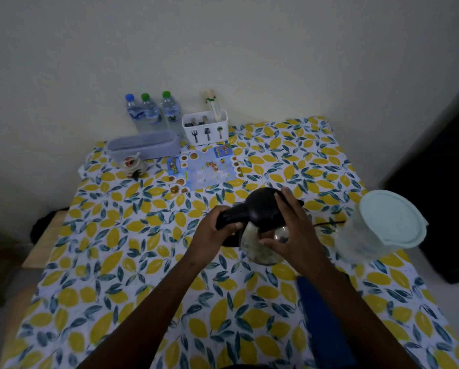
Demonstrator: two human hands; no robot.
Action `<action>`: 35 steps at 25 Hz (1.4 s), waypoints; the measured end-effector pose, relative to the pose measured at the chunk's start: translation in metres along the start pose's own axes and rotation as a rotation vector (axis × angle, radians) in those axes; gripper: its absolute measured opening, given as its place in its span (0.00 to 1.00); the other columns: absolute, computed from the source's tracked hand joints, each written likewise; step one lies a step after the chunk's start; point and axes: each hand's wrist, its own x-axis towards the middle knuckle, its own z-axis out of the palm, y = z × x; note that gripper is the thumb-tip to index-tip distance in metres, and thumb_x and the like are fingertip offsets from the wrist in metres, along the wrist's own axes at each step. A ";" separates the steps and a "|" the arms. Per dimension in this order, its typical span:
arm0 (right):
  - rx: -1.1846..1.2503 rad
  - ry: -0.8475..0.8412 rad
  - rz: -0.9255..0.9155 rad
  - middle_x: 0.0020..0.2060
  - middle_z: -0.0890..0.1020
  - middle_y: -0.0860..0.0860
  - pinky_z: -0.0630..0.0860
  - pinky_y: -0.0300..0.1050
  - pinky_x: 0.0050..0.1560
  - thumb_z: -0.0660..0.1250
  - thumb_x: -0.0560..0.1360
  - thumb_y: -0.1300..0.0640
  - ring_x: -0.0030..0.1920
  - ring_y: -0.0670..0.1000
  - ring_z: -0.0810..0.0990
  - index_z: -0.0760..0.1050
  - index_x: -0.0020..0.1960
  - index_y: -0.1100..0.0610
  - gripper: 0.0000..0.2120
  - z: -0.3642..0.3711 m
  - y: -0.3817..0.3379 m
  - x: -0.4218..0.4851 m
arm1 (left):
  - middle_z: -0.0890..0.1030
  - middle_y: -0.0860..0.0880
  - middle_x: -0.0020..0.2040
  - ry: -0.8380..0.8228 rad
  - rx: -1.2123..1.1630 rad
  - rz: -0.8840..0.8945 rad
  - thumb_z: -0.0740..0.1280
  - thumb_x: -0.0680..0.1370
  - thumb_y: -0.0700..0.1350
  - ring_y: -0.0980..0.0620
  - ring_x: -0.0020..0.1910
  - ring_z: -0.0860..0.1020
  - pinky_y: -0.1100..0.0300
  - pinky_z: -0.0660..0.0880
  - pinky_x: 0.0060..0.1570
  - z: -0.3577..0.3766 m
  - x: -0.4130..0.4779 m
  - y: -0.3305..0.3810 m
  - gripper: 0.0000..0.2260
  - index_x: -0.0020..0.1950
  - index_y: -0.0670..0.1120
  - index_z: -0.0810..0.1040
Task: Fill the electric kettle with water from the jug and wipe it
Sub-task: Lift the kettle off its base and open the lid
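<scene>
A glass electric kettle [260,209] with a black lid and black handle stands in the middle of the table. My left hand [212,235] is closed around the handle on its left side. Across the lid and glass body lies my right hand [292,230], fingers spread and pressing on it. The translucent plastic jug [380,227] with a pale lid stands to the right of the kettle, untouched. A dark blue cloth [319,320] lies near the front edge, partly under my right forearm.
The table carries a lemon-print cloth [143,262]. At the back stand three water bottles [151,110], a white cutlery holder [205,129], a lilac box [145,145], a small jar [132,165] and a printed leaflet [204,166]. A black cord [329,223] runs right from the kettle.
</scene>
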 end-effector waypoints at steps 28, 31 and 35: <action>-0.346 -0.254 0.058 0.76 0.39 0.53 0.43 0.57 0.75 0.65 0.70 0.34 0.76 0.56 0.38 0.34 0.74 0.55 0.51 0.110 -0.025 -0.080 | 0.68 0.46 0.73 0.200 0.695 -0.020 0.56 0.78 0.64 0.46 0.73 0.65 0.47 0.54 0.74 0.014 -0.066 -0.032 0.32 0.75 0.44 0.60; -0.304 -0.231 0.036 0.77 0.42 0.54 0.44 0.57 0.75 0.65 0.70 0.34 0.77 0.56 0.40 0.38 0.75 0.56 0.50 0.110 -0.023 -0.082 | 0.70 0.44 0.71 0.250 0.741 0.025 0.54 0.82 0.56 0.44 0.70 0.67 0.48 0.59 0.73 0.017 -0.068 -0.032 0.25 0.74 0.42 0.62; -0.265 -0.215 0.025 0.76 0.41 0.53 0.41 0.54 0.75 0.62 0.70 0.32 0.77 0.54 0.39 0.38 0.75 0.56 0.49 0.110 -0.022 -0.082 | 0.72 0.44 0.70 0.275 0.657 0.054 0.53 0.83 0.52 0.44 0.69 0.69 0.48 0.63 0.71 0.017 -0.068 -0.026 0.22 0.73 0.42 0.63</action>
